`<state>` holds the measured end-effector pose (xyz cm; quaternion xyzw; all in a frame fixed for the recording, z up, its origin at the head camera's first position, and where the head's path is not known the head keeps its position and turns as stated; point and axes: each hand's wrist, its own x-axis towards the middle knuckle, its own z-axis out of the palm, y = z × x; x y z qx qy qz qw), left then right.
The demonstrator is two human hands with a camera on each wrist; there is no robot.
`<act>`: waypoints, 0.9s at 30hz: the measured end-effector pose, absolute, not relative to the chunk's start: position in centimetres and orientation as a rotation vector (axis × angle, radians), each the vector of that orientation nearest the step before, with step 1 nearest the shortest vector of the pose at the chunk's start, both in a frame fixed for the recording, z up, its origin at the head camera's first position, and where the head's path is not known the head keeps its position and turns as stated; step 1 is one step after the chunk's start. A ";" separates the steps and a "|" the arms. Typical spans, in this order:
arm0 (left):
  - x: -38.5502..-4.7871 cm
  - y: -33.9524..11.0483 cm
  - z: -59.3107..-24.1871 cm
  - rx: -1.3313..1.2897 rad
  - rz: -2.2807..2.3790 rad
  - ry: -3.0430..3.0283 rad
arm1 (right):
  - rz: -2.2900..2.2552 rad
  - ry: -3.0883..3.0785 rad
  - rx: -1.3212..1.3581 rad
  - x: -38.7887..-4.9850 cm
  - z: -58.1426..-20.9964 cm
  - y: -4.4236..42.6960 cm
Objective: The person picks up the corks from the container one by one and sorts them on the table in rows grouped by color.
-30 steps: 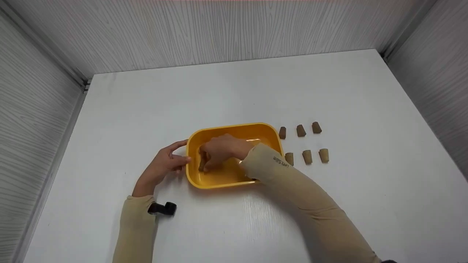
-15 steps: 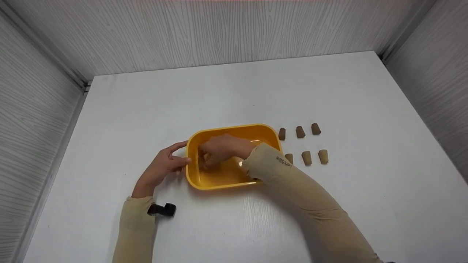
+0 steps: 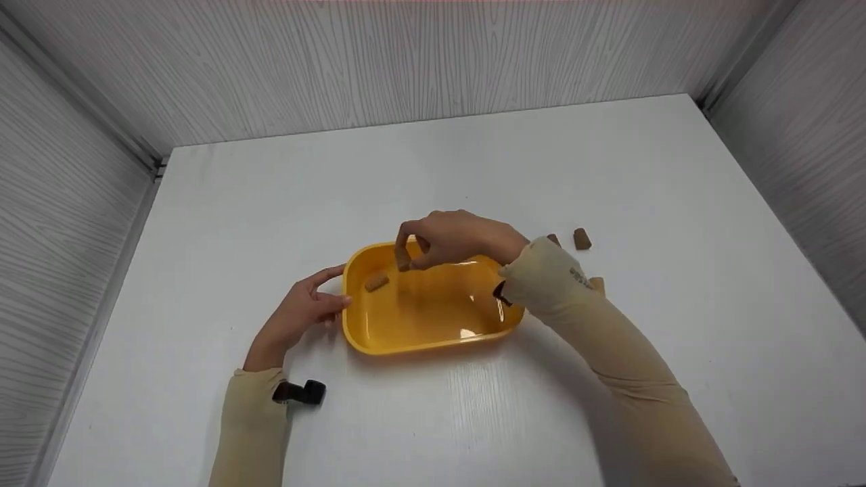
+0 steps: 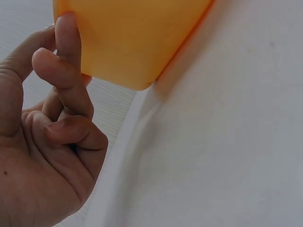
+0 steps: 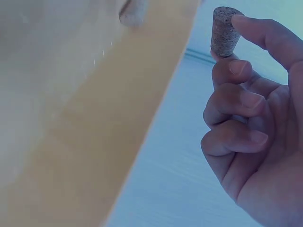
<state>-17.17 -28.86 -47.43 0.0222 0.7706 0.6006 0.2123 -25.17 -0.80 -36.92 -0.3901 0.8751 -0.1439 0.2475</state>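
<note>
A yellow plastic tray with a rounded rim stands on the white table. My left hand holds its left side, with the thumb at the rim; in the left wrist view the fingers lie against the outer wall. One cork stopper lies on its side inside the tray, near the left end. My right hand is raised over the far part of the tray. Between its thumb and index finger it pinches another tapered cork stopper, while the other fingers curl into the palm.
To the right of the tray are more cork stoppers: a darker one at the back and a lighter one partly hidden by my right sleeve. Grey wood-grain panels border the table at the back and sides.
My right hand has risen from the tray's left end and moved right and away, with a cork stopper in its fingers. The cork inside has come into view. My left hand has stayed put.
</note>
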 end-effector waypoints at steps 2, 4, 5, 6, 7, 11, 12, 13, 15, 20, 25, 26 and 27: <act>-17.2 -28.9 -47.5 0.056 1.661 2.146 | -0.392 2.416 -1.042 -25.4 -36.4 0.5; -17.2 -29.0 -47.5 0.054 1.660 2.152 | -0.392 2.451 -1.006 -25.6 -35.8 1.9; -17.2 -29.1 -47.5 0.060 1.657 2.155 | -0.396 2.467 -0.982 -25.6 -35.6 2.6; -17.1 -29.1 -47.4 0.058 1.658 2.156 | -0.401 2.482 -0.957 -25.7 -35.3 3.3; -17.1 -29.1 -47.4 0.058 1.657 2.155 | -0.409 2.496 -0.932 -25.8 -35.1 4.0; -17.1 -29.3 -47.4 0.057 1.647 2.154 | -0.419 2.549 -0.865 -26.1 -34.5 6.7; -17.1 -29.3 -47.3 0.050 1.646 2.155 | -0.422 2.560 -0.850 -26.2 -34.5 7.4; -17.1 -29.4 -47.3 0.052 1.641 2.158 | -0.427 2.572 -0.837 -26.3 -34.4 8.1; -17.1 -29.5 -47.2 0.054 1.633 2.165 | -0.439 2.595 -0.812 -26.4 -34.5 9.5; -17.1 -29.7 -47.0 0.049 1.628 2.169 | -0.456 2.630 -0.742 -26.8 -35.0 12.8; -17.2 -30.0 -47.1 0.050 1.633 2.175 | -0.472 2.643 -0.672 -27.0 -35.8 16.0; -17.2 -30.0 -47.2 0.056 1.636 2.174 | -0.476 2.647 -0.662 -27.0 -36.0 16.6; -17.2 -30.1 -47.2 0.060 1.640 2.172 | -0.484 2.650 -0.655 -27.0 -36.2 17.1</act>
